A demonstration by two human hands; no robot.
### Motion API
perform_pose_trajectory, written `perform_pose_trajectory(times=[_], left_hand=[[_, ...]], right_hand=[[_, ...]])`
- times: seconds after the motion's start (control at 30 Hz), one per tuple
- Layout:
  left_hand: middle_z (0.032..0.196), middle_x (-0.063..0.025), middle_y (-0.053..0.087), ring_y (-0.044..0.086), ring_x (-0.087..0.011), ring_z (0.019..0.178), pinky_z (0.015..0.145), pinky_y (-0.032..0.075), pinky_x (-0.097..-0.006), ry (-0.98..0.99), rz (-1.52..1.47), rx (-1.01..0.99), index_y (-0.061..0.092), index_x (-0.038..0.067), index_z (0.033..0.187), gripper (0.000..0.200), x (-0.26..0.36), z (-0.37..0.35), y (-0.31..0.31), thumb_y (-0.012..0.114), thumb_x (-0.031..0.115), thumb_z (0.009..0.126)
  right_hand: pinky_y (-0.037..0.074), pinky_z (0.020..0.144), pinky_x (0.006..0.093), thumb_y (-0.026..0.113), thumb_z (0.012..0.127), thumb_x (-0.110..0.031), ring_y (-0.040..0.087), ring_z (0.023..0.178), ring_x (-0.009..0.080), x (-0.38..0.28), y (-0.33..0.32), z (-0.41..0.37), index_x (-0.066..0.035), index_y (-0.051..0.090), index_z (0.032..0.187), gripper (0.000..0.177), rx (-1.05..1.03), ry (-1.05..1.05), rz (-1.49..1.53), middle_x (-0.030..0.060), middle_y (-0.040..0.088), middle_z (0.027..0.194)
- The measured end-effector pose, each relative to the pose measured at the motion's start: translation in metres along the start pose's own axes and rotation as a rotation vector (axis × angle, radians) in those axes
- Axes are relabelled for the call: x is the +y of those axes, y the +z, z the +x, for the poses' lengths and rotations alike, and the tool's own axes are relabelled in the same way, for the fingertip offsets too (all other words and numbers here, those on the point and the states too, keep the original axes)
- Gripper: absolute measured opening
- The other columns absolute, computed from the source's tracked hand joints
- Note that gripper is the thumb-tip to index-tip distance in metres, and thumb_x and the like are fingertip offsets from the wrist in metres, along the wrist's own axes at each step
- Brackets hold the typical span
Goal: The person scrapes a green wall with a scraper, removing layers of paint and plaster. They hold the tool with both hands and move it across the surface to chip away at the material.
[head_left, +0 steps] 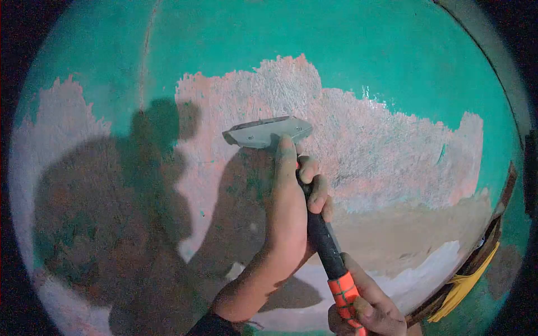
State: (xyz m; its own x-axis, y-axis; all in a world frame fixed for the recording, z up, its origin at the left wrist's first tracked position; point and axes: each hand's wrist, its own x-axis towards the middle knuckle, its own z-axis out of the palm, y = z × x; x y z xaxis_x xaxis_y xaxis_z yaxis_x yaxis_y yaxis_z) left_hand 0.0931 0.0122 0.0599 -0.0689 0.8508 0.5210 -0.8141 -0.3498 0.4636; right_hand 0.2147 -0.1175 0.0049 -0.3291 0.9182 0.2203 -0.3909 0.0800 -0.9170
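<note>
Scraper (pixel 321 238) up at the patchy wall (pixel 392 157) looks stiff and fairly light, best held two-handed below the metal head (pixel 264 133), with the left hand (pixel 290 207) curling its fingers (pixel 319 194) round the black shaft (pixel 329 260) and the right hand (pixel 376 302) closing its own round the orange grip (pixel 343 287).

Your light moderate, dimmer toward rim; shadows suggest source behind you, to right. Your large dark shadow (pixel 112 207) covers much of left wall (pixel 364 145). Small white glints on green paint (pixel 364 45) (right of centre). Fisheye lens bends your view; corners black, dark areas grainy. You see scraper head (pixel 268 133) in fair focus.
</note>
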Motion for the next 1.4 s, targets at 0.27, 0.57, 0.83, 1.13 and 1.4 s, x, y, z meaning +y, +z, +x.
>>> perform_pose_trajectory(times=[0.27,0.57,0.83,1.13,1.4], left_hand=[[0.061,0.0052,0.036,0.033,-0.0071,0.037,0.032,0.031,-0.0251,-0.006,0.037,-0.021,0.035,0.014,0.078,0.033,-0.004,-0.002,-0.004,0.042,0.044,0.089],[0.06,0.0057,0.036,0.032,-0.0079,0.038,0.034,0.031,-0.0246,0.004,0.026,-0.011,0.037,0.014,0.079,0.033,-0.003,0.004,-0.002,0.043,0.044,0.089],[0.056,0.0064,0.037,0.029,-0.0047,0.032,0.027,0.027,-0.0222,0.042,0.013,0.046,0.039,0.014,0.079,0.029,-0.004,0.004,0.003,0.043,0.041,0.09],[0.061,0.0056,0.036,0.032,-0.0067,0.038,0.033,0.03,-0.0238,0.028,0.062,-0.021,0.037,0.014,0.08,0.032,-0.004,0.004,-0.001,0.041,0.044,0.09],[0.06,0.0059,0.036,0.032,-0.0066,0.038,0.034,0.031,-0.0236,0.008,0.058,0.0,0.038,0.014,0.079,0.031,-0.004,0.001,-0.001,0.042,0.043,0.09]], right_hand=[[0.032,0.033,0.0184,0.046,0.089,-0.033,0.036,0.039,0.0048,-0.008,-0.008,-0.005,-0.014,0.017,0.14,0.061,-0.08,0.078,0.029,0.0009,0.046,0.067],[0.034,0.041,0.0169,0.046,0.089,-0.034,0.04,0.05,0.0046,0.0,-0.009,0.005,-0.01,0.02,0.138,0.06,-0.009,-0.02,-0.037,0.001,0.047,0.071],[0.035,0.042,0.0174,0.047,0.089,-0.032,0.04,0.051,0.0053,-0.005,-0.011,0.004,-0.012,0.019,0.139,0.061,-0.083,0.022,-0.03,0.0013,0.046,0.072],[0.033,0.036,0.0181,0.045,0.09,-0.03,0.037,0.043,0.0056,-0.008,-0.014,0.003,-0.012,0.018,0.139,0.059,-0.132,0.067,0.05,0.0021,0.046,0.072],[0.034,0.038,0.0181,0.045,0.09,-0.031,0.04,0.046,0.0059,-0.007,-0.014,0.001,-0.012,0.018,0.139,0.059,-0.063,0.054,-0.004,0.0025,0.049,0.074]])
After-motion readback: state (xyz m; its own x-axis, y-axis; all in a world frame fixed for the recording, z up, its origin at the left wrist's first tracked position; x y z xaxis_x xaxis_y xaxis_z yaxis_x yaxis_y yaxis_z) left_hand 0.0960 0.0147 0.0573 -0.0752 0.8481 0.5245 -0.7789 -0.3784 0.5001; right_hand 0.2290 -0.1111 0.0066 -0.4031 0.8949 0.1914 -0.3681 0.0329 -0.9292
